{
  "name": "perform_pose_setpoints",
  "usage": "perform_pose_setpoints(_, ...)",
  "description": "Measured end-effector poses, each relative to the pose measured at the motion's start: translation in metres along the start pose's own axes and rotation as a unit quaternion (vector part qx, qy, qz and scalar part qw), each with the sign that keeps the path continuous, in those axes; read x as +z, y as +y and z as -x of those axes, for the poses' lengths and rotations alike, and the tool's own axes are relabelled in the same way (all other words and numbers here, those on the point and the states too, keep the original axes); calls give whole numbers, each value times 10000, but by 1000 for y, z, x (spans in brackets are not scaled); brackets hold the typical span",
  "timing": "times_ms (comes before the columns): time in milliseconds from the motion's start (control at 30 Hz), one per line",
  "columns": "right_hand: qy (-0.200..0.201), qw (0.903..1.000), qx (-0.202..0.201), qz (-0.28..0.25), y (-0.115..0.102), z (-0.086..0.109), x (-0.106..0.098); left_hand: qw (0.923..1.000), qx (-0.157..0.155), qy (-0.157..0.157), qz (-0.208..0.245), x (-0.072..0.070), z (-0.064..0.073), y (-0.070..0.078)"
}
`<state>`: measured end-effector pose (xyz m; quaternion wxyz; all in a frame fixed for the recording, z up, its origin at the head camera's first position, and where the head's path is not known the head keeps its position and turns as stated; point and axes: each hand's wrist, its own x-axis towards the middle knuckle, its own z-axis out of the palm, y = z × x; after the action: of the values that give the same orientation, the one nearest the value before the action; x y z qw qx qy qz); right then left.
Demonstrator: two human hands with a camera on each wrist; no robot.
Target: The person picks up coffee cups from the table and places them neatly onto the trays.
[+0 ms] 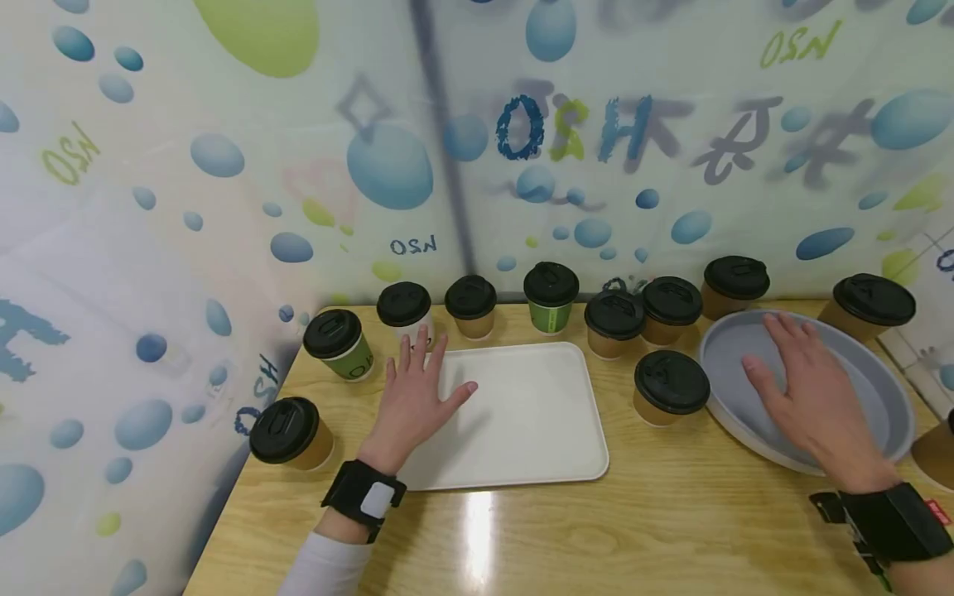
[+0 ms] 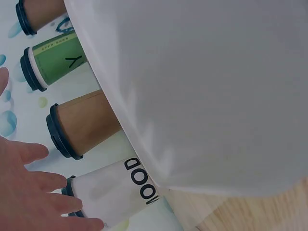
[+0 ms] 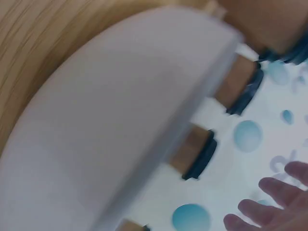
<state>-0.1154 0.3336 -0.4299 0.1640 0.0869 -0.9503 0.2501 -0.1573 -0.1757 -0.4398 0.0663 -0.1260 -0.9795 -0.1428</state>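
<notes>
My left hand hangs with spread, straight fingers over the left end of a white rectangular tray. Just beyond its fingertips stands a white paper cup with a black lid and dark lettering; the fingers overlap it in both views. On the right, my right hand hovers palm down, fingers extended, over a round grey tray with a raised rim. Nothing is held in either hand. In the right wrist view the fingers show apart from the pale side of the round tray.
Black-lidded paper cups surround both trays: a green cup and a brown cup at left, another green cup behind. Several brown ones, including a nearer cup, stand between the trays. A patterned curtain backs the wooden table.
</notes>
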Motion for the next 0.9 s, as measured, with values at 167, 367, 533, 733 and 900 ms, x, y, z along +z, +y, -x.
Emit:
perform_pose_setpoints(167,708,9947,-291,-693,-30,7,-2,9999,-40,-30,109,-1,2,-4)
perform_pose_setpoints(367,1070,9865,-778,-962,-74,15,11,9996,-126,-70,227,-3,6,-7)
perform_pose_setpoints(533,887,9857,-1153,-845,-110,24,31,9994,-183,-86,298,-5,11,-10)
perform_pose_setpoints(733,389,9869,-1498,-447,-134,28,62,9996,-268,-31,128,-6,19,-17)
perform_pose_setpoints(900,-16,9919,-1267,-134,-137,24,87,9989,-361,-58,-283,-6,23,-22)
